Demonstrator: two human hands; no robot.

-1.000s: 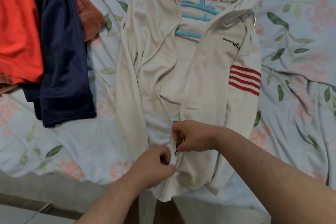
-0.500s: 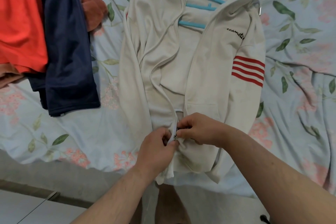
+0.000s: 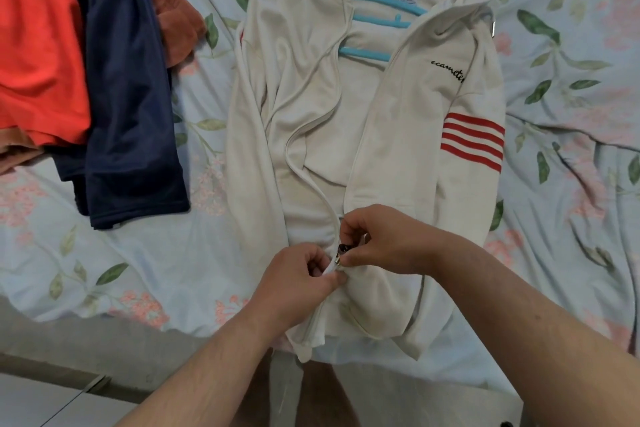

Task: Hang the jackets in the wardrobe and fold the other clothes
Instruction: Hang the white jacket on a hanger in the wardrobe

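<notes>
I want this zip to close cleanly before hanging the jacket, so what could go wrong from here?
The left hand pinches the cream jacket near its hem and the right hand pinches the zipper slider; if the sides sit unevenly, the zip may jam. The drawstring lies close to the open zipper edge and might get caught as the slider rises. Tugging could also shift the jacket on the blue hanger.

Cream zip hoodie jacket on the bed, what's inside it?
A turquoise plastic hanger lies inside the cream jacket, hook out at the neck; the fabric covers both its arm ends.
</notes>
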